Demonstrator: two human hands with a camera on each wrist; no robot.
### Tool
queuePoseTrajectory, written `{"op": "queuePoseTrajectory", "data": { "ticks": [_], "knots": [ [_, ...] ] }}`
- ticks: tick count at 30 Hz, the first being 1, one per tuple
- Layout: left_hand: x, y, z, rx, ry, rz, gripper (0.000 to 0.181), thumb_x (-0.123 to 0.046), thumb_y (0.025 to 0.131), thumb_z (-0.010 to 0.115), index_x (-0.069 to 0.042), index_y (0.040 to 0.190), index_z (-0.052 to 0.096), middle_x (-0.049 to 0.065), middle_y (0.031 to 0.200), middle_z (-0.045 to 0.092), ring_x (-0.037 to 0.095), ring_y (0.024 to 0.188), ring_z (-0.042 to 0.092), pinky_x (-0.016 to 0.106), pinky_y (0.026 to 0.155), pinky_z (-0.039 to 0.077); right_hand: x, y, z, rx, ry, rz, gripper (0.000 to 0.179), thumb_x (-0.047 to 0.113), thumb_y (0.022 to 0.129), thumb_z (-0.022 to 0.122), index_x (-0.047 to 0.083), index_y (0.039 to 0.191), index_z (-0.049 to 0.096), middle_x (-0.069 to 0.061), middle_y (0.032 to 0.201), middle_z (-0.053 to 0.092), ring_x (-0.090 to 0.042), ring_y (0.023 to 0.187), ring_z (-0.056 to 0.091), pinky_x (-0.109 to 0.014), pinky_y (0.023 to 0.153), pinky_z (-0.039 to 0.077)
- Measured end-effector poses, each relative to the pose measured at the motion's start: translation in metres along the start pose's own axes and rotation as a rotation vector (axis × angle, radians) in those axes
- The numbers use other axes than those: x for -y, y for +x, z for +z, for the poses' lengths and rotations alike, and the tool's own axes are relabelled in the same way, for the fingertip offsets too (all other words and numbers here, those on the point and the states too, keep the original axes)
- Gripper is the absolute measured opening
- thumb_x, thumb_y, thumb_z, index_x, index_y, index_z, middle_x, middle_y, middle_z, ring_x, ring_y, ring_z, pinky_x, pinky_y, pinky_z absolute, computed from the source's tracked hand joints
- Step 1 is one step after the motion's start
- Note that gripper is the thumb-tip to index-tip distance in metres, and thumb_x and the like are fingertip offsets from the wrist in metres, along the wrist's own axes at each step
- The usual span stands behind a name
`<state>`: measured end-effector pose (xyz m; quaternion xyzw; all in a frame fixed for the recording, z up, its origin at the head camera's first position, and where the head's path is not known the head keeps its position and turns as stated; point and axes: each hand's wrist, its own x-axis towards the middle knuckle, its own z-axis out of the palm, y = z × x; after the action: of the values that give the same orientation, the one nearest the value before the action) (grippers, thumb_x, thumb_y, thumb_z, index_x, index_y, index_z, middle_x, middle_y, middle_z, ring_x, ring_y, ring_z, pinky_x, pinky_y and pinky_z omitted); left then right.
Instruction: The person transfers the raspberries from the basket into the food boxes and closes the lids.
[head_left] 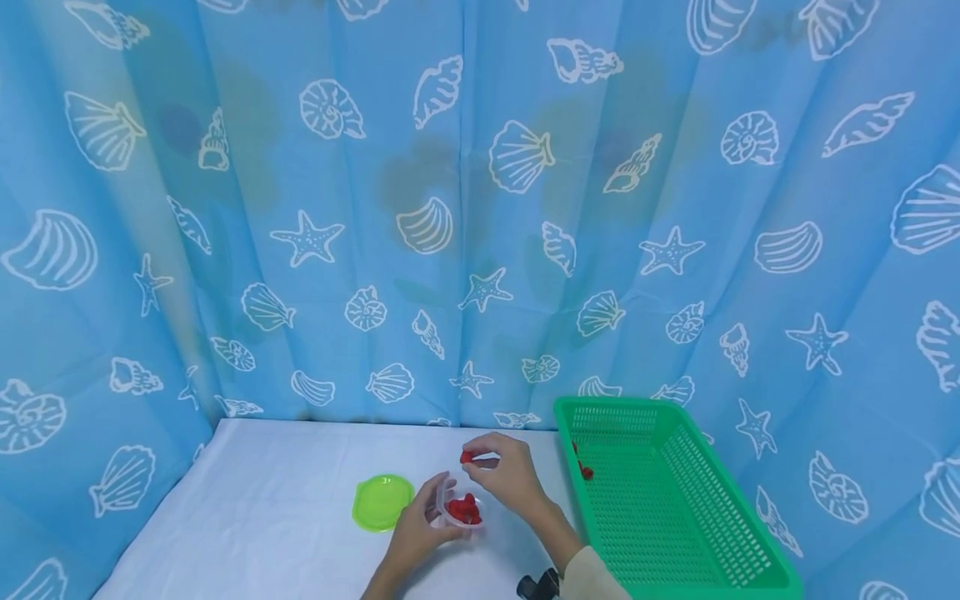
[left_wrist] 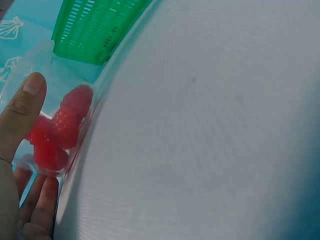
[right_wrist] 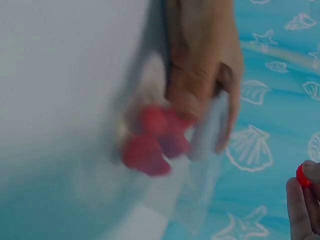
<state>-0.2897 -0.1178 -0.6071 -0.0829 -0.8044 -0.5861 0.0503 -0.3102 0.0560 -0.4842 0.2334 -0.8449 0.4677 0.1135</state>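
Near the bottom middle of the head view, a small clear tub is held on the white desk by the left hand, with the fingers curled round its side. Red raspberries are seen inside the tub. In the left wrist view, the thumb is pressed against the clear wall, and the berries sit just behind it.

Just above the tub, one more raspberry is pinched between the fingertips of the right hand. At the lower right of the right wrist view, the same red berry is seen at the fingertips, though that picture is blurred.

Left of the tub, a round green lid is laid flat on the desk, close to the tub. At the right of the frame, a green basket is set on the desk, and something small and red is seen inside it near its left wall. A blue curtain with white shells is hung behind it all.
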Motion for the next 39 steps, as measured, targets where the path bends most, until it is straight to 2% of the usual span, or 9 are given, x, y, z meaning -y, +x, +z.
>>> {"op": "queuePoseTrajectory", "data": {
  "ticks": [8, 15, 20, 31, 39],
  "knots": [
    [-0.001, 0.001, -0.001, 0.002, 0.004, -0.028, 0.093, -0.046, 0.068, 0.087, -0.020, 0.145, 0.044, 0.006, 0.143, 0.050, 0.032, 0.132, 0.047, 0.046, 0.101, 0.046, -0.016, -0.013, 0.022, 0.023, 0.024, 0.106, 0.020, 0.011, 0.083, 0.078, 0.018, 0.101, 0.074, 0.009, 0.098, 0.068, -0.010, 0.094, 0.067, -0.025, 0.075, 0.058],
    [-0.006, -0.001, -0.005, 0.008, -0.007, 0.004, 0.095, -0.045, 0.067, 0.087, -0.015, 0.146, 0.043, 0.009, 0.144, 0.049, 0.032, 0.131, 0.047, 0.044, 0.102, 0.046, -0.026, -0.019, 0.034, 0.043, 0.042, 0.094, 0.019, 0.003, 0.082, 0.077, 0.007, 0.101, 0.074, 0.004, 0.097, 0.068, -0.015, 0.092, 0.067, -0.031, 0.076, 0.059],
    [-0.004, -0.001, -0.006, 0.004, 0.002, 0.025, 0.093, -0.044, 0.068, 0.087, -0.016, 0.146, 0.043, 0.009, 0.143, 0.050, 0.032, 0.130, 0.049, 0.043, 0.101, 0.046, -0.029, -0.021, 0.039, 0.052, 0.003, 0.088, 0.021, 0.001, 0.080, 0.077, 0.007, 0.099, 0.075, 0.003, 0.095, 0.068, -0.015, 0.090, 0.068, -0.033, 0.076, 0.059],
    [-0.004, 0.001, -0.006, 0.030, -0.002, 0.024, 0.093, -0.042, 0.071, 0.085, -0.016, 0.148, 0.041, 0.009, 0.144, 0.050, 0.032, 0.131, 0.048, 0.040, 0.101, 0.046, -0.035, -0.021, 0.046, 0.066, -0.121, 0.113, 0.021, 0.005, 0.080, 0.079, 0.009, 0.100, 0.075, 0.002, 0.097, 0.068, -0.017, 0.089, 0.069, -0.028, 0.075, 0.059],
    [-0.004, -0.001, -0.006, 0.026, -0.020, 0.039, 0.092, -0.041, 0.072, 0.085, -0.014, 0.148, 0.041, 0.009, 0.143, 0.051, 0.030, 0.131, 0.048, 0.037, 0.101, 0.046, -0.034, -0.021, 0.047, 0.078, -0.114, 0.139, 0.020, 0.005, 0.081, 0.079, 0.008, 0.100, 0.074, 0.000, 0.097, 0.067, -0.021, 0.089, 0.069, -0.031, 0.075, 0.060]
  ]
}}
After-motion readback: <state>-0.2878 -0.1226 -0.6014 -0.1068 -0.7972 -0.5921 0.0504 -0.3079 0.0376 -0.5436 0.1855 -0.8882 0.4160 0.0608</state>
